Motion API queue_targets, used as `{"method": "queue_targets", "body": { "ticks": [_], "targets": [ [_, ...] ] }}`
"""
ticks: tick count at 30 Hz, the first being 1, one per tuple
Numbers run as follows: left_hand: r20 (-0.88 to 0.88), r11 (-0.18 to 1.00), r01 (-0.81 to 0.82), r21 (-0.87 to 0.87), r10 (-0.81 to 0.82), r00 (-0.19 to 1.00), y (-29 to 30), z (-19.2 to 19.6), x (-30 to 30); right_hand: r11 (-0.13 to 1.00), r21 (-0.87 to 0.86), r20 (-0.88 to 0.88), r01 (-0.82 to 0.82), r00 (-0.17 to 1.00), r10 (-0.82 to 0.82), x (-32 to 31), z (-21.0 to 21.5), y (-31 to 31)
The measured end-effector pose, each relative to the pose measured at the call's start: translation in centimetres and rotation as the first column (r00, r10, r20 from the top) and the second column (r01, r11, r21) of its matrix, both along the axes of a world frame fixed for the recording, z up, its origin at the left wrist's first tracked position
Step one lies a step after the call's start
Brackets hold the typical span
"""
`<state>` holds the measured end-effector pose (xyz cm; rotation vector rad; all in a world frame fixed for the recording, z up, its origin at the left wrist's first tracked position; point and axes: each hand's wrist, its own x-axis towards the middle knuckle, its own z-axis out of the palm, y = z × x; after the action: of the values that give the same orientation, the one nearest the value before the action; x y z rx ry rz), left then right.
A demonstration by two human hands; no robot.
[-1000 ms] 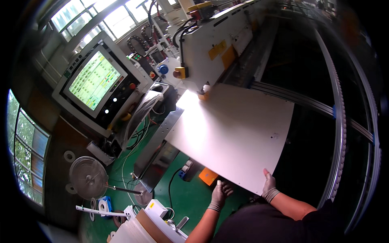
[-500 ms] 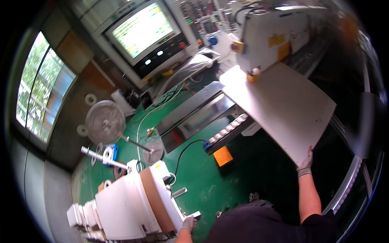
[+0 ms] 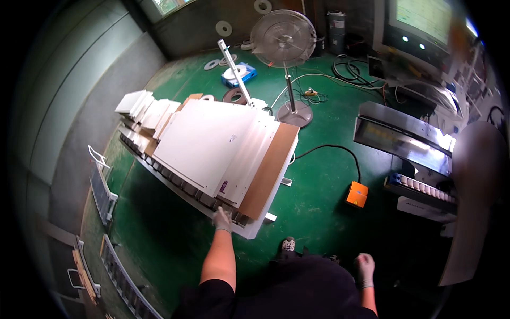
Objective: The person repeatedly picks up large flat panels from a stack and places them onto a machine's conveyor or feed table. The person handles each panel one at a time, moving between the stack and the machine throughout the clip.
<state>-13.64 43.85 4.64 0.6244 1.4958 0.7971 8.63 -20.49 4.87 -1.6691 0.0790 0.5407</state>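
My left hand point(image 3: 222, 219), in a thin pale glove, reaches to the near end of a stack of white panels point(image 3: 204, 143). Its fingers look stretched out at the panel edges, just above a low roller conveyor point(image 3: 245, 229); whether they touch is too small to tell. A brown board point(image 3: 273, 173) lies along the stack's right side. My right hand point(image 3: 365, 268), gloved with bare fingertips, hangs low beside my body, loosely bent and holding nothing. Far to its right, a large pale panel point(image 3: 465, 250) shows dimly at the rim of the view.
An orange box point(image 3: 357, 194) with a black cable sits on the green floor. A pedestal fan point(image 3: 287, 40) stands behind the stack. To the right are a machine with a metal tray point(image 3: 401, 141) and a row of rollers point(image 3: 425, 187). Metal frames point(image 3: 127, 276) lie at left.
My view has swung left toward the stack. My right hand has let go of the large panel at the machine and dropped to my side. My left hand has moved along the stack's near end.
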Motion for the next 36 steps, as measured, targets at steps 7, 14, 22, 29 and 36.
{"method": "queue_targets", "body": {
  "ticks": [7, 14, 22, 29, 36],
  "targets": [
    [0.027, 0.998, -0.069, 0.01, 0.069, 0.997, 7.7, 1.5, 0.3, 0.824, -0.477, -0.175, -0.307, 0.951, 0.254, -7.0, -7.0, -9.3],
    [-0.138, 0.977, 0.203, 0.059, -0.193, 0.971, 12.8, 0.3, 0.3, 0.866, -0.256, -0.521, 0.429, 0.694, -0.498, -7.2, -4.6, -16.1],
    [0.064, 0.958, 0.285, -0.042, -0.282, 0.957, 12.5, 0.3, -2.5, 0.976, -0.219, -0.446, 0.008, 0.889, -0.107, -5.7, -5.0, 2.1],
    [0.321, 0.876, 0.479, -0.048, -0.441, 0.838, 3.3, -0.4, -7.8, 0.92, 0.369, -0.572, -0.133, 0.748, 0.337, -4.2, -2.1, 12.5],
    [0.478, 0.802, 0.514, -0.305, -0.339, 0.811, -5.9, 4.0, -20.5, 0.904, 0.426, -0.485, -0.025, 0.838, 0.252, 0.3, 6.0, 25.6]
  ]
}}
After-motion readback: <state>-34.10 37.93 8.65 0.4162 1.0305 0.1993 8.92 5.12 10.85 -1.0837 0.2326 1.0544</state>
